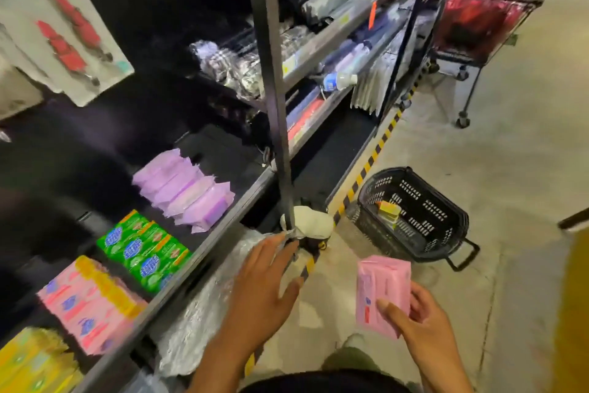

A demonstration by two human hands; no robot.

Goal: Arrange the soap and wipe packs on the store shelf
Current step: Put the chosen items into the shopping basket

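A flat, rectangular pink pack [382,290] in glossy soft film is pinched at its lower corner by the right hand [420,325], off the shelf and over the pale floor [510,169]. The left hand [261,290] is held flat with fingers spread, gripping nothing, just beyond the dark shelf's [220,230] front edge. Near that edge lie pink-and-yellow packs [89,303], boxy green soap packs [143,252] and crinkled purple pillow packs [185,190]. A perforated black plastic basket [420,217] is set on the floor.

Lilac wipe packs [185,190], green soap packs [145,250], pink-and-yellow packs [90,305], a black basket [420,217] and yellow-black striped floor tape [366,169] are seen.
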